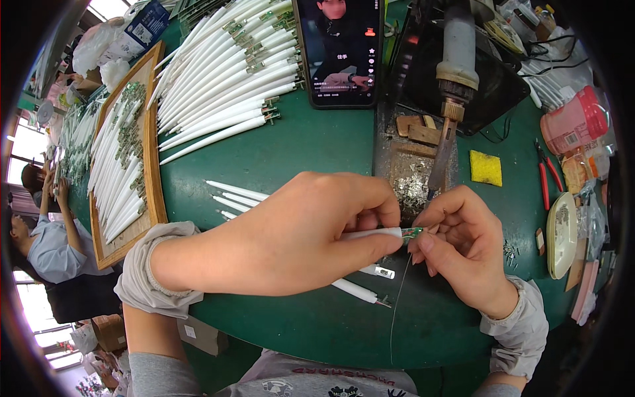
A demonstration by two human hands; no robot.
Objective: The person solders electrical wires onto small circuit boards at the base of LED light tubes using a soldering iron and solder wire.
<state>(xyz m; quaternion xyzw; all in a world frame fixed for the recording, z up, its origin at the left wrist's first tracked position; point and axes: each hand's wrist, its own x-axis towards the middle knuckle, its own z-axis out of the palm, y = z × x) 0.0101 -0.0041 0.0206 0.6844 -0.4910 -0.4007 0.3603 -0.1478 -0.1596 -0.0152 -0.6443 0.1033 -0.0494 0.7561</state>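
While the left hand point(297, 231) holds a white tube point(377, 233) between thumb and bent forefinger, the right hand point(466, 248) meets it at the end. The tube lies nearly level across the left grip, and its green board point(411, 233) pokes out just past the left thumb's tip, toward the right fingers. The left fingers are clamped on the tube. The right thumb and forefinger come up close at the board's tip, the other fingers curled behind; from where I stand I can't quite tell whether they pinch something fine there or merely touch the board. A thin wire point(392, 317) hangs below the hands, down toward the table's near edge.

Just beyond the right hand, a soldering iron point(458, 59) points down over shiny scraps point(409, 182), with wooden blocks point(423, 134) behind them. Two more tubes point(355, 290) rest on the green table point(297, 331) under the left hand, and a big pile point(225, 86) of them fans out farther off, next to a wood-framed tray point(157, 192). A phone point(340, 53) stands past the hands, its screen lit. Over on the right are a yellow sponge point(486, 167), red-handled pliers point(544, 185) and a pale dish point(554, 258).
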